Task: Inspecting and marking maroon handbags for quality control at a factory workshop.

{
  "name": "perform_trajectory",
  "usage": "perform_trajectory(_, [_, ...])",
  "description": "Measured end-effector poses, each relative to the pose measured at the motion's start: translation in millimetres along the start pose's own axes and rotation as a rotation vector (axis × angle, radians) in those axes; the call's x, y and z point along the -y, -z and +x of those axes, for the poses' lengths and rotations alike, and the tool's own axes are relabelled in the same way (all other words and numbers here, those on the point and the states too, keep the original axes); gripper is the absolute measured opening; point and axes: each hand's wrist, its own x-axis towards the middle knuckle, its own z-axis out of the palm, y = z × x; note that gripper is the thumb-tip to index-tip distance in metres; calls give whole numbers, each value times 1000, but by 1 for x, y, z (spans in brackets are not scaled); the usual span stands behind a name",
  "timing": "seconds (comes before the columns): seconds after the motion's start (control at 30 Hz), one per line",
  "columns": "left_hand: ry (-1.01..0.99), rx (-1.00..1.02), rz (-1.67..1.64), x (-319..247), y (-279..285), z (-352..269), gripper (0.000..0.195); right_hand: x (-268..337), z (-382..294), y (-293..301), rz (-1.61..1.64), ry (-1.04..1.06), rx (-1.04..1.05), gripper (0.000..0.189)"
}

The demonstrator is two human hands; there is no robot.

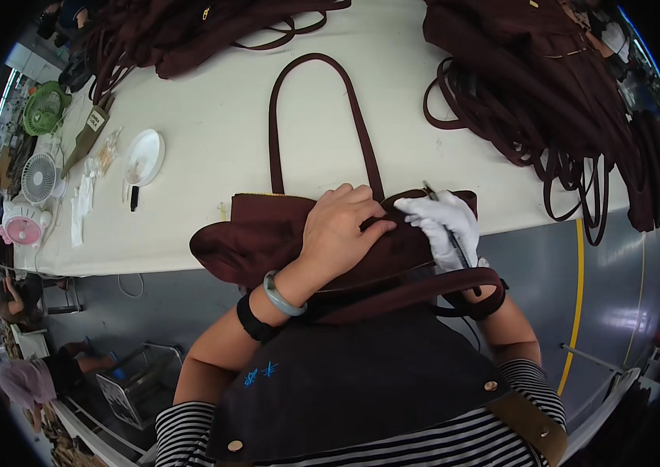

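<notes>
A burgundy fabric handbag (pixel 268 210) lies at the table's front edge, partly overhanging it, with a gold-toned zip along its upper left edge. One strap loop (pixel 274 122) stretches away over the table; another strap (pixel 411 295) crosses my right forearm. My bare left hand (pixel 341 225) rests on the bag, thumb and fingers curled around a bit of its fabric. My right hand (pixel 449 225), in a white glove, holds a slim dark hand tool (pixel 457 248), its tip pointing away from me. The tool's exact kind is unclear, and my hands hide part of the bag.
Burgundy bags lie piled at the back left (pixel 184 35) and right (pixel 516 76). On the table's left are a white round dish (pixel 144 156), a black marker (pixel 134 199), a white glove (pixel 82 204) and small fans (pixel 39 177). A person (pixel 29 379) sits at lower left.
</notes>
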Motion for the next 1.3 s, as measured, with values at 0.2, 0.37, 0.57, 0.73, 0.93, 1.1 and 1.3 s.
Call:
perform_trajectory(0.2, [-41,-26,-5,-1,2,1,20,-1,-1,-8,218,40,-187,19])
perform_trajectory(0.37, [-30,-28,-12,0,-3,-2,19,-1,-2,3,-178,133,26,19])
perform_trajectory(0.57, [-83,-92,20,2,-4,-12,18,10,1,-14,-25,-7,-343,20])
perform_trajectory(0.73, [-104,-20,-6,11,-1,-11,26,-26,8,-40,14,-82,-321,23])
perform_trajectory(0.93, [-72,-71,31,13,-11,-17,29,-49,-12,-27,40,-99,-378,27])
perform_trajectory(1.1, [-92,-71,24,16,-13,-19,30,-57,-29,-9,56,-107,-428,30])
perform_trajectory(1.3, [-86,-32,44,13,-7,-19,31,-76,-33,-4,78,-103,-437,33])
